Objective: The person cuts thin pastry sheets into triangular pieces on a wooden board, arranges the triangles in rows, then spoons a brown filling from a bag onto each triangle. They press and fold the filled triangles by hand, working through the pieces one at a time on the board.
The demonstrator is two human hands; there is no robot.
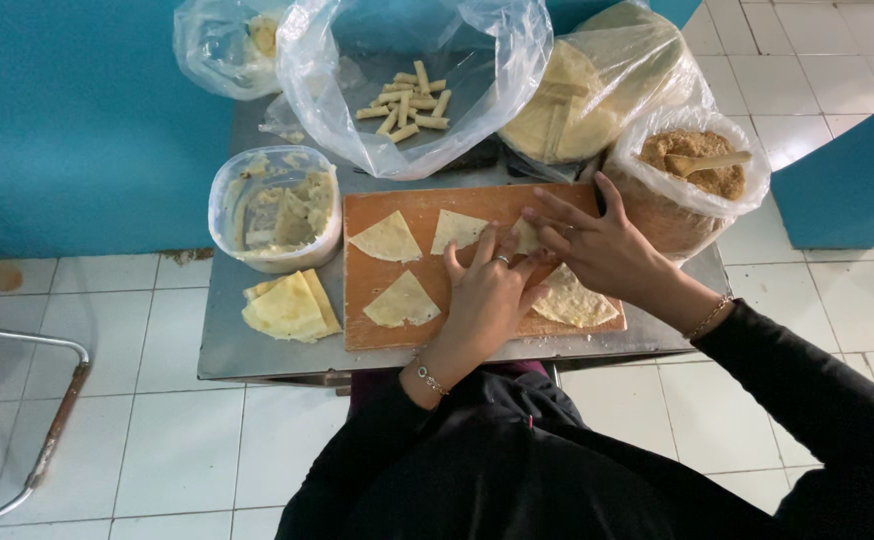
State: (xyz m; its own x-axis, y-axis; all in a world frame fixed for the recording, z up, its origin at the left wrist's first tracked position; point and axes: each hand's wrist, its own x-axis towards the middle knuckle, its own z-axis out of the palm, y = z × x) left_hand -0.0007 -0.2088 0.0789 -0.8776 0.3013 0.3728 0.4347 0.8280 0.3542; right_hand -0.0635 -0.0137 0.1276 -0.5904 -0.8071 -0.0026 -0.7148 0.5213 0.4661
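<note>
Overhead, a grey metal table (257, 350) is seen set against a blue wall, standing on white floor tiles. Most of its near half is taken up by an orange-brown wooden board (382, 285), apparently placed centrally so both hands reach it. Behind the board, a large clear plastic bag (502, 70) is spread open over short rolled pastry sticks (407, 105); beside it a stack of round pale wrappers (557, 115) is kept bagged, probably against drying. At the right rear, a bag-lined bowl of brown crumbly filling (682, 165) is kept with a wooden spoon (712, 162) in it, close to the right hand. At the left, a clear plastic tub (277, 210) smeared with paste is set; in front of it lies a pile of yellow triangular wrapper pieces (287, 305).

On the board, three pale triangular wrapper pieces (387, 240) are laid apart, and a larger piece (572, 300) rests at the near right edge.

The left hand (487, 295) is held palm down, fingers extended and pressed on a small wrapper piece (527, 237) near the board's middle rear. The right hand (597, 245) is angled in from the right, fingers spread, tips pinching or pressing the same piece; the exact grip cannot be told.
</note>
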